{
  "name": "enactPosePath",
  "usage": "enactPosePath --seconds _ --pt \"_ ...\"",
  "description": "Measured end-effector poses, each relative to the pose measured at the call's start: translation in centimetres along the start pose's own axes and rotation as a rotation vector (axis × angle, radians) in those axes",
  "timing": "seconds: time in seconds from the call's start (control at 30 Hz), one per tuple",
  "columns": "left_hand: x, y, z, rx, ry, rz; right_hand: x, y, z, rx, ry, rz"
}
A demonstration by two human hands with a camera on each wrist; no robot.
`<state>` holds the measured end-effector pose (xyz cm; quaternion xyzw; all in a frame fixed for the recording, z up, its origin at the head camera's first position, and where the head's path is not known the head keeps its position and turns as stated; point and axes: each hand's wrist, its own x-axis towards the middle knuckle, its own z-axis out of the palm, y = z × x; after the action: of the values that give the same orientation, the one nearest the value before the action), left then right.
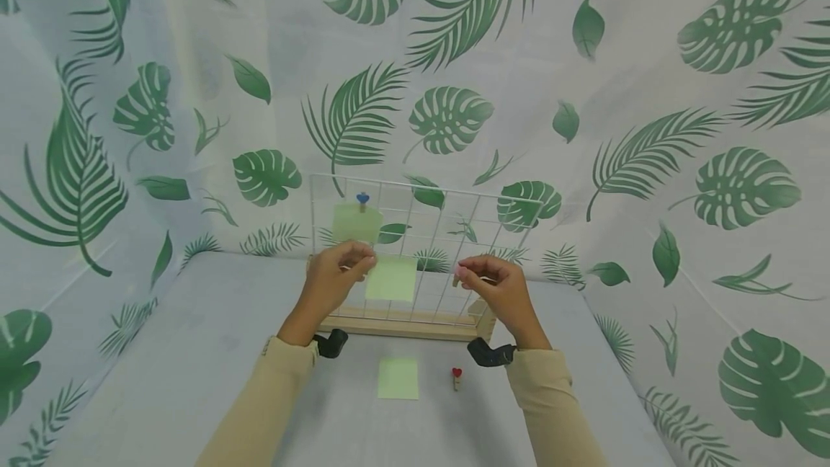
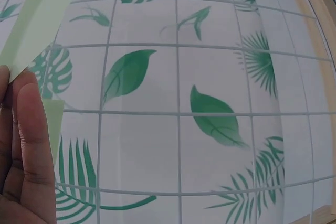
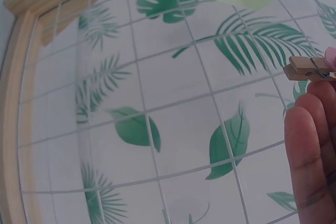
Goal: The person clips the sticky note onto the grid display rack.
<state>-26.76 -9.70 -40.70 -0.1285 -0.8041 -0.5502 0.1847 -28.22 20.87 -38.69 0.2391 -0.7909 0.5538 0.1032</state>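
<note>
My left hand [image 1: 338,272] pinches a pale green sticky note [image 1: 392,278] by its left edge, in front of a white wire grid [image 1: 447,236]. Between the thumb and fingers of my right hand [image 1: 496,287] is a small wooden clothespin [image 3: 308,68], its jaw end pointing toward the grid. A second green note [image 1: 357,224] hangs at the grid's upper left, held by a clothespin with a blue heart [image 1: 362,199]. On the table in front of the grid lie another green note [image 1: 398,379] and a clothespin with a red heart [image 1: 457,377].
The grid stands in a wooden base [image 1: 402,326] on a white table [image 1: 214,337]. Behind and on both sides hangs a white cloth [image 1: 519,78] printed with green leaves. A black wrist camera [image 1: 332,344] sits on the left wrist, another [image 1: 490,353] on the right.
</note>
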Motion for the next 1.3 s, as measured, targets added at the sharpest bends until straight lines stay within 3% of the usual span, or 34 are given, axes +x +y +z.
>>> enactPosePath --seconds 0.53,1.3 --pt "0.8 0.9 0.2 0.015 -0.023 0.040 0.9 -0.9 0.0 -0.002 -0.012 -0.016" --pt "1.7 1.5 0.6 0.039 0.010 0.079 1.6 -1.5 0.0 -0.022 -0.019 -0.050"
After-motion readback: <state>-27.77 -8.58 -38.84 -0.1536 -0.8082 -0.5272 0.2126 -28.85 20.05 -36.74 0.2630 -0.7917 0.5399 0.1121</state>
